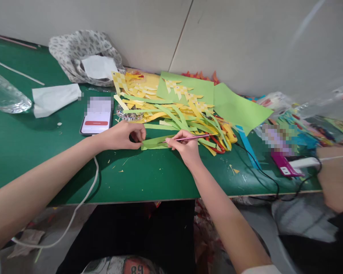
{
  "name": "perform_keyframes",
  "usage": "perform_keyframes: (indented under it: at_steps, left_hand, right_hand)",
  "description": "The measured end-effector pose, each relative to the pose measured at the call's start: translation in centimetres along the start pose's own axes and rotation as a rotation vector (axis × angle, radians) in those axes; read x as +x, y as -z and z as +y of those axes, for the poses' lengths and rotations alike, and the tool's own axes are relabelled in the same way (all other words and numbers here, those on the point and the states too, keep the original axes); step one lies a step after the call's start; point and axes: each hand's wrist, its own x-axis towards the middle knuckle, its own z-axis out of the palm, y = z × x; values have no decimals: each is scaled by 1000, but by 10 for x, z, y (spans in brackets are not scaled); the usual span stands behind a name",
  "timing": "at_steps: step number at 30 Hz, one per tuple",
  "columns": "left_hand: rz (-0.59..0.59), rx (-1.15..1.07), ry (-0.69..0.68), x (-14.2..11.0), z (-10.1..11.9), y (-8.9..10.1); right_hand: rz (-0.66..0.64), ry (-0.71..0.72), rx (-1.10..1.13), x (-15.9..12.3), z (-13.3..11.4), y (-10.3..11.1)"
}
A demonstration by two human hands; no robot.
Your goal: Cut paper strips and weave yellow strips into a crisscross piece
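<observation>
My left hand [128, 136] pinches the left end of a green paper strip [157, 143] lying on the green table [148, 175]. In my right hand [185, 146] is a thin pink pencil-like stick [194, 137], its tip resting at the strip. I cannot tell whether it is a pencil or a pen. Just beyond both hands lies a loose heap of yellow and green paper strips [171, 116]. Woven yellow paper pieces [188, 95] lie on top of the heap, and green paper sheets [240, 108] sit behind it.
A phone [96, 118] with a white cable [85, 198] lies left of my hands. Behind it stand a patterned cloth bag [85, 47] and white tissue [55, 99]. On the right are a yellow glue gun [230, 133], a magenta power bank-like device [284, 165] and another person's arm [335, 179].
</observation>
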Motion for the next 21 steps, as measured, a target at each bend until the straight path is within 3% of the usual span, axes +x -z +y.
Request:
perform_keyframes:
  at_steps: [21]
  left_hand:
    - [-7,-17,24,0,3,1]
  right_hand:
    - [75,21,14,6,9,23]
